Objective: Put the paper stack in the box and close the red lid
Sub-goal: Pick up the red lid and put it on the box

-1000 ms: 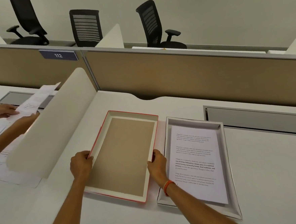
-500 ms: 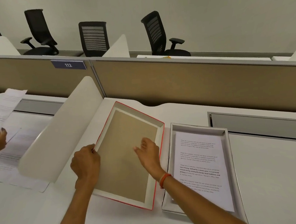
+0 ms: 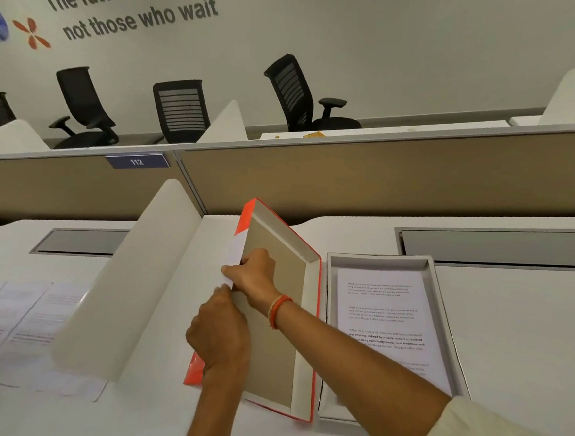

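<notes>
Fingers (image 3: 230, 273) of your right hand (image 3: 254, 273) clamp the raised left edge of the red lid (image 3: 276, 320); your left hand (image 3: 217, 335) grips just below, its fingertips hidden. Beside it, the paper stack (image 3: 385, 316) lies in the box (image 3: 435, 309) on the desk (image 3: 524, 320), your forearm covering the near corner.
</notes>
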{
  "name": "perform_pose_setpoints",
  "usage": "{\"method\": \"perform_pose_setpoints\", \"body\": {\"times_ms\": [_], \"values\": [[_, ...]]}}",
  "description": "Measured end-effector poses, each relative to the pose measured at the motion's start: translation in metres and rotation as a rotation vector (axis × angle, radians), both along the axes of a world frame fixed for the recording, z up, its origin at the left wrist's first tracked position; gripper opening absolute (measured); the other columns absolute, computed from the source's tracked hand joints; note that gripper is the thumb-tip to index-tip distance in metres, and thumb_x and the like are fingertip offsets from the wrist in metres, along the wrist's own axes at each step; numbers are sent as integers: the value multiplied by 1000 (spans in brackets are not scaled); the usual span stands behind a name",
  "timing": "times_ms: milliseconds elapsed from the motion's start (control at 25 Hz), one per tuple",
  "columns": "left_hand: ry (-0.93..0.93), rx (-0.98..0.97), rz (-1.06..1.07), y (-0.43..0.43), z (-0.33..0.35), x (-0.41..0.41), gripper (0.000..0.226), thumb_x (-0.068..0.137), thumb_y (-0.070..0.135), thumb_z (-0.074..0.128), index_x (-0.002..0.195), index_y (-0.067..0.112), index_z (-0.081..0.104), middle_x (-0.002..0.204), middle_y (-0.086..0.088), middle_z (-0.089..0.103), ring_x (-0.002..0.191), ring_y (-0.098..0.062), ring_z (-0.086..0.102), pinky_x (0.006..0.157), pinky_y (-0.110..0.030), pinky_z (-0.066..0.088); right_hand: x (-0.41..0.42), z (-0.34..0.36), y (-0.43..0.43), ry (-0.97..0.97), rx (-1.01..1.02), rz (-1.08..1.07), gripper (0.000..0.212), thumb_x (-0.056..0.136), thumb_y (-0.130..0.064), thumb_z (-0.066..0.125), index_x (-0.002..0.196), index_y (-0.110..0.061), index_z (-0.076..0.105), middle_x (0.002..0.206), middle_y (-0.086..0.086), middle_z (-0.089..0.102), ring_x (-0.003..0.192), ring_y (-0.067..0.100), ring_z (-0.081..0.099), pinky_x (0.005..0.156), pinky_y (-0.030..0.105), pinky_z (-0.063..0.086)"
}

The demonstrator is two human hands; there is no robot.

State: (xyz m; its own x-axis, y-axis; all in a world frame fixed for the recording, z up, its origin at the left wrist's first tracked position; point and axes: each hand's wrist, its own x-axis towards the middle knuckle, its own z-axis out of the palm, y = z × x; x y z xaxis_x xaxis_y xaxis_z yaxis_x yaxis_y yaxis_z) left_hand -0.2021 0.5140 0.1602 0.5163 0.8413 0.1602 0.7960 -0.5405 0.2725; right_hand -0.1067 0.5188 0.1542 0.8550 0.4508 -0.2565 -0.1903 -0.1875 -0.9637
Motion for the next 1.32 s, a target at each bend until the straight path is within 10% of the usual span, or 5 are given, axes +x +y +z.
{"method": "perform_pose_setpoints", "body": {"times_ms": [400, 520, 680, 1080, 1320], "values": [[-415, -947, -173, 56, -1, -8, 57, 95, 45, 51, 144, 16, 46, 143, -8, 55, 127, -28, 56, 112, -46, 41, 34, 33, -76, 151, 123, -63, 16, 77, -7, 80, 81, -4, 65, 99, 12, 71, 90, 30, 72, 70, 34, 63], [-441, -1190, -92, 55, -53, 3, 60, 98, 47, 43, 146, 12, 42, 146, -18, 49, 130, -39, 51, 112, -55, 38, 40, 52, -107, 225, 179, -13, 35, 82, -12, 76, 111, 3, 64, 118, 15, 69, 100, 28, 71, 87, 41, 60], [-494, -1680, -50, 32, -102, 14, 65, 89, 59, 43, 143, 22, 45, 142, -22, 52, 127, -46, 52, 101, -61, 45, 47, 65, -160, 271, 274, 21, 19, 85, -15, 72, 101, -5, 67, 109, 10, 72, 87, 20, 72, 72, 28, 61], [-543, -1825, -72, -31, -147, 38, 68, 87, 53, 52, 127, 0, 62, 106, -17, 71, 92, -31, 67, 86, -44, 54, 68, 24, -295, 459, 410, -49, 24, 95, -17, 56, 111, -2, 67, 98, 10, 77, 82, 22, 76, 77, 38, 63], [-571, -1871, -209, -44, -138, 48, 48, 93, 47, 55, 129, 16, 63, 125, -20, 67, 107, -45, 65, 93, -59, 51, 78, 1, -335, 405, 431, -123, 33, 97, -18, 54, 123, 0, 62, 110, 17, 72, 86, 26, 75, 79, 42, 62]]}}
